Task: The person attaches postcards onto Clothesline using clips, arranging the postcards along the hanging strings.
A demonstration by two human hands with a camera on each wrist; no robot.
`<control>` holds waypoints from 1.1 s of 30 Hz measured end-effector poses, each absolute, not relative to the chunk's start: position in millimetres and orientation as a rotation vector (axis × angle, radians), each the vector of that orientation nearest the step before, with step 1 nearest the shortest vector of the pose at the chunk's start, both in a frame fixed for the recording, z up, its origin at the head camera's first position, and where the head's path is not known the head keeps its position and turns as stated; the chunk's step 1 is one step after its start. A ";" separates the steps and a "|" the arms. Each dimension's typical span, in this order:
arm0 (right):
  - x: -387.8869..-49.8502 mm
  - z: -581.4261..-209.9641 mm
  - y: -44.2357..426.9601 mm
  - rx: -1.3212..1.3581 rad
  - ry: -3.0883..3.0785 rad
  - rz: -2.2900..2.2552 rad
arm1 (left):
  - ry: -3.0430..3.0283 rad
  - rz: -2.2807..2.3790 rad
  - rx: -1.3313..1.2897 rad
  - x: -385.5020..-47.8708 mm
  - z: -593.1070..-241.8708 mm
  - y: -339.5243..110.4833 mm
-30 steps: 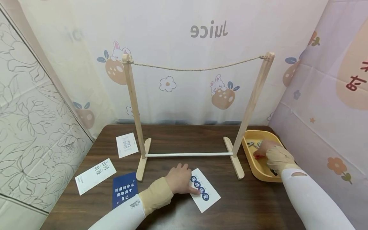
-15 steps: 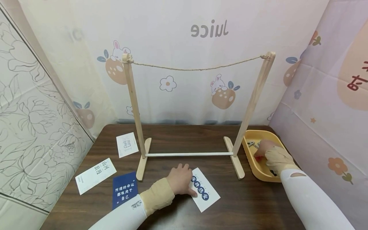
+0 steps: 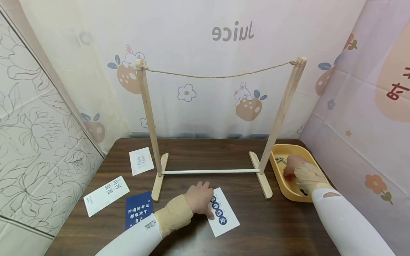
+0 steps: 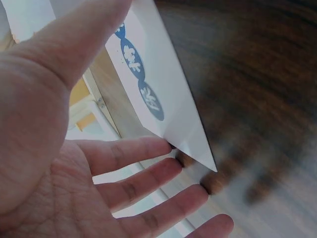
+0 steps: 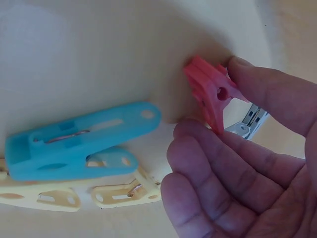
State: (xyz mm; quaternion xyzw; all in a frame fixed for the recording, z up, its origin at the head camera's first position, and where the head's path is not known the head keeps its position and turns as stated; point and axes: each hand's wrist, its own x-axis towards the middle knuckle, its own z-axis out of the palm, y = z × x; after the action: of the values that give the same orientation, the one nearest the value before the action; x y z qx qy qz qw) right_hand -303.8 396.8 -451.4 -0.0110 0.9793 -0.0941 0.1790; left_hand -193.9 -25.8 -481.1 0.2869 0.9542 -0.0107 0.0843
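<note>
In the head view, a wooden rack [image 3: 150, 113] stands on the tabletop [image 3: 205, 153], with a rope [image 3: 205, 77] between its posts. The left hand [image 3: 199, 198] is in front of the rack, its thumb over a white card with blue circles [image 3: 224, 214]. To the left of the rack are a small white card [image 3: 141, 161], a long white card [image 3: 106, 196] and a blue card [image 3: 137, 209]. The right hand [image 3: 294, 165] reaches into a yellow basket [image 3: 288, 192], just right of the rack. No card and no clip is on the rope, so I judge the work is at an early stage, with the hanging part not yet begun.

In the left wrist view, the fingers are extended and apart, not clenched; whether the card is slightly lifted, I cannot tell.

In the right wrist view, thumb and fingers pinch a red clip [image 5: 210, 91]. A blue clip [image 5: 69, 151] and yellow clips [image 5: 32, 193] are left in the basket beside the rack.
</note>
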 end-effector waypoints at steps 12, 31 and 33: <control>-299.7 -443.0 385.2 -0.051 2.801 -0.248 | 2.798 -0.034 0.839 -197.5 -472.5 -31.4; -296.0 -441.6 383.1 -0.031 2.833 -0.245 | 2.776 0.062 0.881 -206.4 -478.9 -34.3; -294.4 -439.6 381.7 -0.039 2.845 -0.240 | 2.777 0.060 0.885 -207.0 -478.7 -34.5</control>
State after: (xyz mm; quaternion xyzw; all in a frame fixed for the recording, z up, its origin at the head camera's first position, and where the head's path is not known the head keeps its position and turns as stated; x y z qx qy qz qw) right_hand -294.4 381.7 -439.6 -0.0134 0.9862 -0.0833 0.1425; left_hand -207.0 -34.5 -478.7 0.3016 0.9465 0.0206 0.1131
